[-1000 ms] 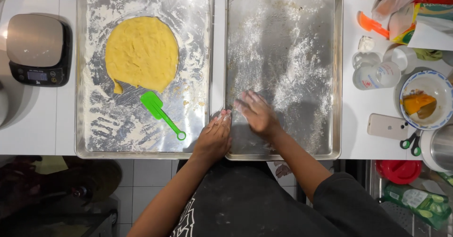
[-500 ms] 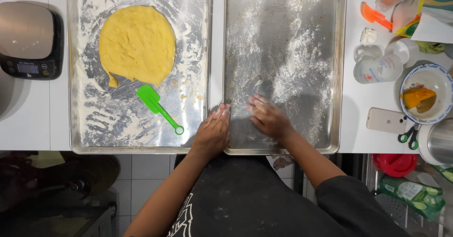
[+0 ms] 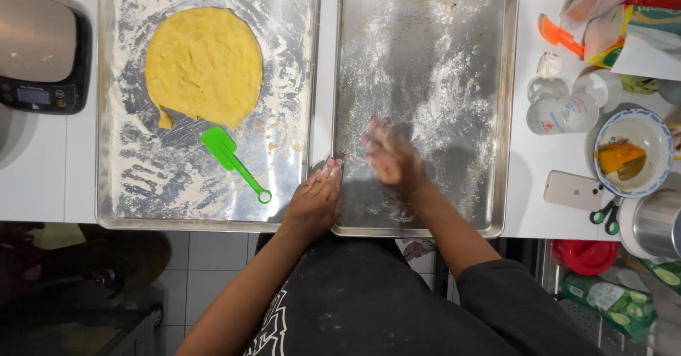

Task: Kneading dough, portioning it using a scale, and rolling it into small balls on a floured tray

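Two metal trays sit side by side on a white counter. The right tray [image 3: 496,115] is dusted with flour [image 3: 447,108], thickest at its centre and toward 3 o'clock.

The right hand [image 3: 392,159] lies flat and open on the floured floor of this tray, at about 7 o'clock from the tray's centre. It holds nothing. The fingers are blurred, so their spread cannot be told exactly.

The left hand [image 3: 314,203] rests on the near-left corner of the right tray, at the seam between the two trays. Fingers are together and floured, gripping nothing that can be seen.

The left tray [image 3: 106,115] carries a flat yellow dough round [image 3: 204,67] at 12 o'clock, with a small tail at its 7 o'clock edge. A green spatula [image 3: 233,160] lies at 5 o'clock from the dough, apart from it, handle pointing toward 4 o'clock.

A scale [image 3: 44,52] stands at 9 o'clock of the left tray. A bowl [image 3: 633,152], phone [image 3: 573,190] and scissors [image 3: 604,213] lie at 3 o'clock of the right tray.
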